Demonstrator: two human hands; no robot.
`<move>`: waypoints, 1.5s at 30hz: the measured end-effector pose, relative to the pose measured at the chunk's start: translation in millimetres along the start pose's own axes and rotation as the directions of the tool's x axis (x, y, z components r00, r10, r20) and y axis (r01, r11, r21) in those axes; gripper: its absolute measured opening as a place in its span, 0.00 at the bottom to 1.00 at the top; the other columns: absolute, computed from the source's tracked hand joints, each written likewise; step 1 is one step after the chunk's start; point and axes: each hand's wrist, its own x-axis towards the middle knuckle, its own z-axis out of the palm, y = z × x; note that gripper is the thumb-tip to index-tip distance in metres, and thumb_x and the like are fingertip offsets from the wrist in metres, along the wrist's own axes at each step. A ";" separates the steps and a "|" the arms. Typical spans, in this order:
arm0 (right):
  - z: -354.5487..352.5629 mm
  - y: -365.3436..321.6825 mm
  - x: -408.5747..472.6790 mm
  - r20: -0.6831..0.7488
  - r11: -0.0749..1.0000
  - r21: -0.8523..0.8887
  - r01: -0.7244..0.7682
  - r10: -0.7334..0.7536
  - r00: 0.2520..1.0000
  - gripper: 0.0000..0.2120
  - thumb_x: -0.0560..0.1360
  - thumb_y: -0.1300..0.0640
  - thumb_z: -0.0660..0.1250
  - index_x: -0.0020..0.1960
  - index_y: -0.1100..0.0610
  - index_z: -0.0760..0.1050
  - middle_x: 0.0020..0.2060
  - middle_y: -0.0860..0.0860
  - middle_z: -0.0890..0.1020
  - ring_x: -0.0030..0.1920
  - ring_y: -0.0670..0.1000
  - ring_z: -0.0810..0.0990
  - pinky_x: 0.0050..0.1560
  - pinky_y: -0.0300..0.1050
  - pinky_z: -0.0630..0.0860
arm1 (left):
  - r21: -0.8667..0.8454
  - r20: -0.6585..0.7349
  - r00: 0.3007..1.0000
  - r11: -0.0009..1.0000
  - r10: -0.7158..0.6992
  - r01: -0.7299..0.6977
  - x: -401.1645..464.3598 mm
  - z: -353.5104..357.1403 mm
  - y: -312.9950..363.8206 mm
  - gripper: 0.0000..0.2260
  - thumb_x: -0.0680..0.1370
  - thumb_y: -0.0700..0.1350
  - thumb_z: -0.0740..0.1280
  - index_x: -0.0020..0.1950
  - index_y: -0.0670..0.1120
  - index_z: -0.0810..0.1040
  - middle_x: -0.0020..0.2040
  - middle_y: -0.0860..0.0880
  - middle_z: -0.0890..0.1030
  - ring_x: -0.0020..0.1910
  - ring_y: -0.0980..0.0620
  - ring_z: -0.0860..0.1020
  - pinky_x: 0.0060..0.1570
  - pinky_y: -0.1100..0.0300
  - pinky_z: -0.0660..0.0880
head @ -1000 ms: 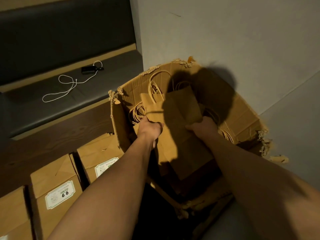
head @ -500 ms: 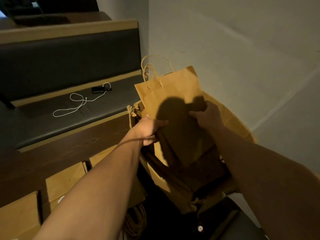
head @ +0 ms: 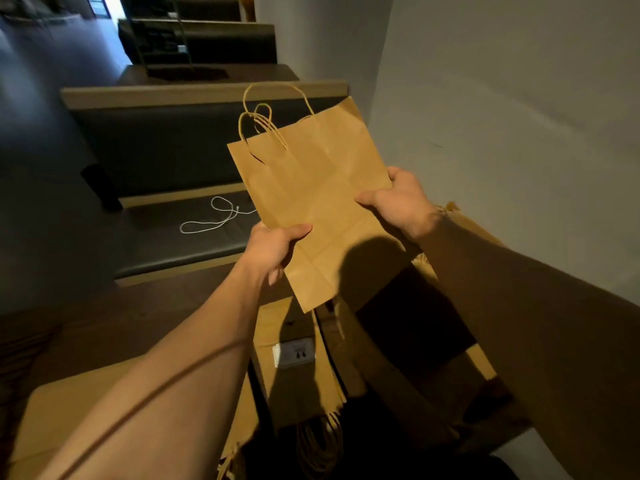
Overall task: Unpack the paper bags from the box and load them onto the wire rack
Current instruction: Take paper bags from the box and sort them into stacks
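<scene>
Brown paper bags (head: 311, 188) pinched flat between left hand (head: 273, 251) and right hand (head: 398, 199)

The label (head: 294, 353) print is too blurred to read; both hands' fingers hide behind the paper bags (head: 311, 188).

Restaurant or café: padded booth bench (head: 180, 237), stacked cartons (head: 294, 355).

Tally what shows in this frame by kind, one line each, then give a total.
Hands: 2, the left hand and the right hand, both gripping the stack of paper bags
Stack of paper bags held up: 1; how many bags it holds cannot be told
White cable on the bench: 1
White label on a box below: 1
Total: 5
</scene>
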 end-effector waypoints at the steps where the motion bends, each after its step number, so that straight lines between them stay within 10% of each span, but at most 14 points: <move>1: 12.4 -8.4 -2.8 0.097 0.999 0.032 -0.006 0.002 0.995 0.15 0.69 0.61 0.75 0.52 0.51 0.74 0.47 0.48 0.83 0.45 0.46 0.82 0.42 0.38 0.80 | -0.008 -0.043 0.999 1.000 0.010 -0.011 -3.5 -15.0 3.6 0.12 0.75 0.35 0.73 0.56 0.43 0.76 0.48 0.48 0.83 0.42 0.53 0.82 0.32 0.64 0.79; 6: 79.2 -30.6 -15.6 0.351 1.000 -0.003 -0.009 0.009 0.936 0.19 0.70 0.64 0.75 0.55 0.48 0.75 0.49 0.45 0.82 0.51 0.48 0.80 0.54 0.47 0.77 | -0.024 -0.249 0.968 1.000 0.011 -0.018 -22.3 -93.0 0.9 0.20 0.72 0.40 0.77 0.60 0.45 0.74 0.58 0.46 0.81 0.49 0.50 0.81 0.43 0.57 0.78; 11: 164.2 -38.3 -42.6 0.337 0.989 0.140 -0.048 -0.002 0.942 0.18 0.74 0.66 0.71 0.57 0.48 0.75 0.51 0.48 0.81 0.55 0.51 0.79 0.56 0.51 0.76 | 0.521 -0.645 0.727 0.832 0.236 0.192 -38.8 -146.6 -5.1 0.41 0.75 0.57 0.73 0.80 0.51 0.53 0.73 0.44 0.66 0.71 0.40 0.67 0.70 0.40 0.65; 13: 194.9 -41.9 -57.8 0.282 0.994 0.100 0.039 -0.066 0.957 0.16 0.75 0.62 0.70 0.59 0.47 0.75 0.52 0.47 0.81 0.55 0.50 0.78 0.55 0.50 0.77 | 0.560 -0.515 0.818 0.823 0.256 0.095 -45.4 -154.2 -5.3 0.32 0.77 0.63 0.67 0.76 0.52 0.63 0.72 0.46 0.69 0.71 0.41 0.68 0.69 0.44 0.67; 17: 243.7 -52.0 -99.6 0.485 0.968 0.031 0.248 -0.232 0.843 0.13 0.77 0.62 0.65 0.53 0.45 0.79 0.45 0.45 0.82 0.48 0.45 0.79 0.43 0.39 0.75 | 0.126 -0.139 0.985 0.988 0.105 -0.088 -67.3 -166.1 -2.6 0.19 0.79 0.60 0.66 0.67 0.58 0.67 0.62 0.50 0.78 0.62 0.47 0.77 0.61 0.43 0.76; 23: 265.9 -41.2 -124.3 0.804 0.988 0.005 0.153 -0.095 0.587 0.14 0.75 0.55 0.71 0.60 0.55 0.81 0.53 0.46 0.81 0.51 0.42 0.77 0.50 0.33 0.72 | -0.135 -0.356 0.935 0.989 0.005 -0.057 -80.5 -216.1 -16.9 0.10 0.84 0.43 0.60 0.57 0.41 0.78 0.37 0.47 0.85 0.39 0.53 0.85 0.37 0.62 0.79; 25: 270.4 -33.9 -120.2 0.727 0.994 0.027 0.102 -0.089 0.681 0.15 0.75 0.54 0.71 0.61 0.55 0.80 0.58 0.49 0.82 0.52 0.42 0.77 0.50 0.33 0.72 | -0.082 -0.375 0.927 0.997 -0.021 -0.011 -88.4 -230.9 -26.6 0.07 0.84 0.41 0.60 0.54 0.43 0.77 0.30 0.50 0.81 0.28 0.56 0.80 0.31 0.66 0.75; 28: 274.8 -13.4 -105.1 0.418 0.970 -0.204 0.131 -0.035 0.908 0.31 0.70 0.47 0.75 0.70 0.50 0.70 0.64 0.49 0.74 0.63 0.50 0.72 0.65 0.51 0.72 | -0.068 -0.357 0.933 0.997 -0.050 0.027 -93.9 -249.2 -41.1 0.06 0.82 0.41 0.66 0.58 0.45 0.79 0.45 0.46 0.86 0.45 0.44 0.78 0.48 0.52 0.77; 31: 270.0 4.6 -99.1 0.457 0.969 -0.137 -0.204 0.244 0.855 0.44 0.66 0.50 0.79 0.75 0.53 0.60 0.66 0.51 0.73 0.64 0.55 0.74 0.64 0.59 0.73 | -0.139 -0.400 0.915 0.990 -0.051 -0.006 -101.6 -264.0 -45.2 0.10 0.78 0.36 0.69 0.58 0.45 0.80 0.49 0.45 0.86 0.45 0.45 0.85 0.43 0.51 0.81; 33: 265.8 13.8 -95.7 0.485 0.936 -0.083 -0.341 0.337 0.807 0.34 0.70 0.60 0.77 0.71 0.59 0.66 0.60 0.54 0.78 0.57 0.57 0.80 0.58 0.59 0.78 | -0.140 -0.424 0.905 0.990 -0.036 -0.026 -106.4 -272.0 -45.8 0.12 0.76 0.34 0.71 0.57 0.46 0.80 0.51 0.44 0.86 0.46 0.45 0.85 0.43 0.52 0.80; 37: 271.8 17.9 -99.2 0.378 0.965 -0.068 -0.252 0.259 0.889 0.13 0.73 0.68 0.70 0.54 0.56 0.76 0.50 0.56 0.82 0.49 0.56 0.82 0.50 0.54 0.81 | -0.202 -0.478 0.878 0.974 -0.004 -0.105 -109.0 -287.3 -51.4 0.10 0.79 0.37 0.68 0.60 0.44 0.79 0.54 0.42 0.85 0.51 0.43 0.83 0.48 0.49 0.81; 45: 268.3 -15.4 -84.8 0.540 0.997 -0.054 -0.053 0.074 0.838 0.23 0.77 0.67 0.63 0.57 0.39 0.78 0.48 0.46 0.83 0.50 0.49 0.82 0.52 0.48 0.80 | -0.179 -0.631 0.775 0.966 0.033 -0.187 -112.4 -320.1 -43.7 0.11 0.83 0.49 0.63 0.55 0.46 0.81 0.51 0.45 0.86 0.51 0.45 0.84 0.53 0.50 0.79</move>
